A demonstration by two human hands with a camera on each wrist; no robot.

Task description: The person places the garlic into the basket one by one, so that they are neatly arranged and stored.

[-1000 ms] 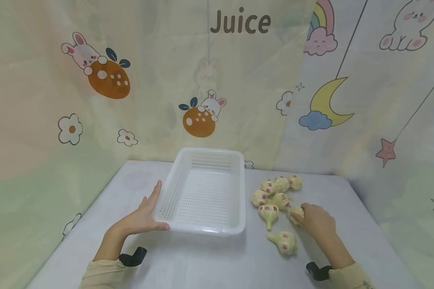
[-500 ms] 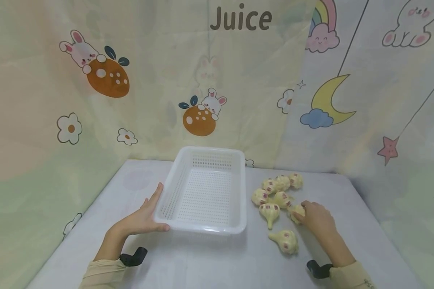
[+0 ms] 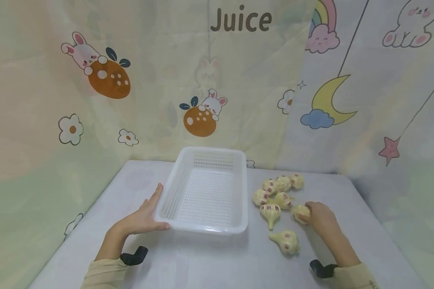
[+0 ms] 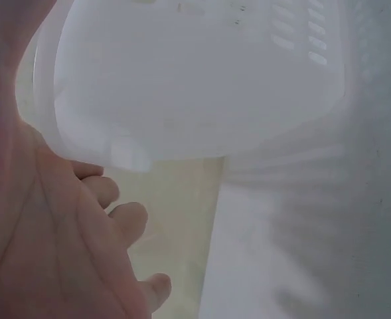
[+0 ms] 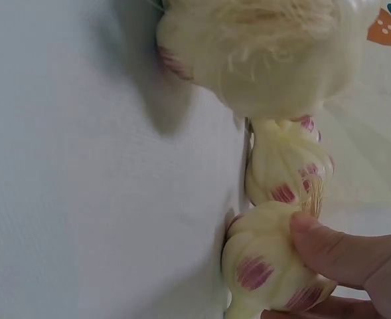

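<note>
Your right hand (image 3: 323, 218) pinches a garlic bulb (image 3: 301, 214) near the perforated basket's (image 3: 217, 230) three o'clock; a loose pinch could roll it into the neighbouring bulb (image 3: 283, 200) at its ten o'clock. Your left hand's (image 3: 142, 218) spread fingers, pushing, could slide the basket.

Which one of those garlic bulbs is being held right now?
The rightmost garlic bulb in the head view: the right hand pinches it, while no hand touches the other bulbs.

The white table (image 3: 202, 267) carries 1 white basket (image 3: 207, 200) and garlic bulbs (image 3: 270, 212).
</note>
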